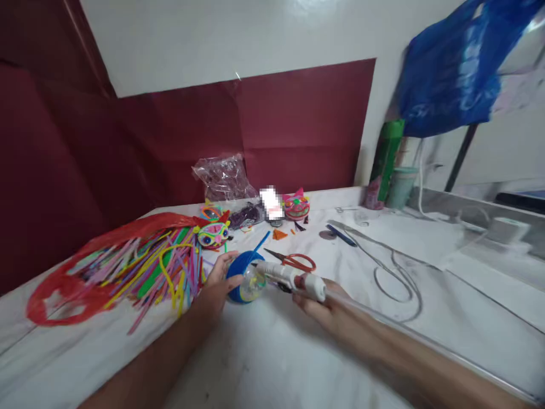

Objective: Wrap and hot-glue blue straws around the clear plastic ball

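Cupping blue ball with left hand, centre frame; clenching white glue gun in right hand, nozzle at ball.

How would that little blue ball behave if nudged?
Probably rolls easily: the blue ball looks round, and the left hand steadies it on the table while the right hand holds a glue gun to it. Likely light: part looks like clear hollow shell, which may be slippery.
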Demonstrator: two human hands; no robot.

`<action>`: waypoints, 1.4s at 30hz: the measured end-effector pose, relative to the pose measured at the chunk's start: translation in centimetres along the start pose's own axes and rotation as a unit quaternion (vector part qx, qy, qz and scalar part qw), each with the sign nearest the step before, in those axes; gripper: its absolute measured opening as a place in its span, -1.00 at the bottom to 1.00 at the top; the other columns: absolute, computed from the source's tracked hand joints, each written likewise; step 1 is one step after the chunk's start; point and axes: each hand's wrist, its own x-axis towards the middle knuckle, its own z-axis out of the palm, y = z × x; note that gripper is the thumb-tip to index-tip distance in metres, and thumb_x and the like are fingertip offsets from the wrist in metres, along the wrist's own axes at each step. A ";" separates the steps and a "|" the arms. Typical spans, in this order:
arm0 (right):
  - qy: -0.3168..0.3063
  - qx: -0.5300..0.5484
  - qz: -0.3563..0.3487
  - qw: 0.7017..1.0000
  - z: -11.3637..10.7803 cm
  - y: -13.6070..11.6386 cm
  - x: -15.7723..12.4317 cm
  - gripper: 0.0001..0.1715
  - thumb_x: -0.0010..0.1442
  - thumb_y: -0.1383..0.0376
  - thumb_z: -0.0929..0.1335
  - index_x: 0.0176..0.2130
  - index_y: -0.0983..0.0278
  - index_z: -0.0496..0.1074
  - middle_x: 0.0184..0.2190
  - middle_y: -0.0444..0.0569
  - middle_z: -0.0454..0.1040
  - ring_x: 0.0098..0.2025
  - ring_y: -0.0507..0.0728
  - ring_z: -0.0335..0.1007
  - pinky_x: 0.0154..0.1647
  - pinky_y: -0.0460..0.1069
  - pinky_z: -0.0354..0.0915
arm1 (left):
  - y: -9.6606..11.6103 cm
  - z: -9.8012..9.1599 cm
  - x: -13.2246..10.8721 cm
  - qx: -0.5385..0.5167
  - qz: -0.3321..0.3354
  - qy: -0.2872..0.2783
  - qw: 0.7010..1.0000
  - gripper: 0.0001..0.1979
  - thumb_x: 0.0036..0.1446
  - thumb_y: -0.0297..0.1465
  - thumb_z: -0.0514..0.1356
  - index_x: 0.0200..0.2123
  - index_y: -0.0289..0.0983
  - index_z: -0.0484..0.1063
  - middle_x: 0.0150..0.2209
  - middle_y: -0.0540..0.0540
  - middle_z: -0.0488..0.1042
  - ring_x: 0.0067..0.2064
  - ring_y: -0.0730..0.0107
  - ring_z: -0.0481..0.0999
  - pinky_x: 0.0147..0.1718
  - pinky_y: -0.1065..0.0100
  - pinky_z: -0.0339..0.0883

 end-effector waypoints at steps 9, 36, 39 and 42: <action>0.090 -0.080 -0.015 0.993 -0.9 1.5 1.0 -0.85 0.18 0.27 0.21 -0.35 0.24 0.32 -0.41 -0.09 0.42 -0.36 0.10 0.36 -0.36 -0.06 0.26 | 1.0 0.4 -0.2 -0.013 -0.010 0.041 0.999 -0.47 -0.12 -0.37 0.30 -0.01 -0.15 0.29 -0.05 -0.08 0.42 -0.08 0.19 0.45 -0.18 0.31 0.30; -0.055 -0.483 0.115 0.866 -7.4 10.0 3.0 -0.86 -0.06 0.37 0.39 -0.37 0.28 0.49 -0.36 0.05 0.55 -0.23 0.22 0.45 -0.30 -0.05 0.26 | 2.8 1.3 -0.9 -0.022 -0.025 0.094 0.995 -0.42 -0.21 -0.32 0.33 -0.04 -0.19 0.31 -0.07 -0.11 0.45 -0.07 0.15 0.47 -0.21 0.31 0.35; 0.009 -0.489 0.108 0.865 -7.5 8.3 3.2 -0.81 0.11 0.36 0.29 -0.29 0.32 0.48 -0.34 0.12 0.54 -0.27 0.22 0.45 -0.28 0.01 0.28 | 2.4 1.1 -1.0 0.037 0.009 0.091 0.995 -0.42 -0.18 -0.32 0.32 -0.02 -0.20 0.31 -0.06 -0.13 0.44 -0.06 0.14 0.45 -0.18 0.28 0.33; 0.155 -0.442 -0.033 0.883 -6.1 5.1 3.4 -0.73 0.25 0.34 0.19 -0.16 0.32 0.43 -0.23 0.15 0.50 -0.13 0.22 0.39 -0.13 0.07 0.28 | 2.3 1.1 -1.2 0.111 0.004 0.077 0.991 -0.39 -0.16 -0.34 0.31 0.03 -0.16 0.26 -0.05 -0.12 0.43 -0.06 0.12 0.45 -0.15 0.23 0.31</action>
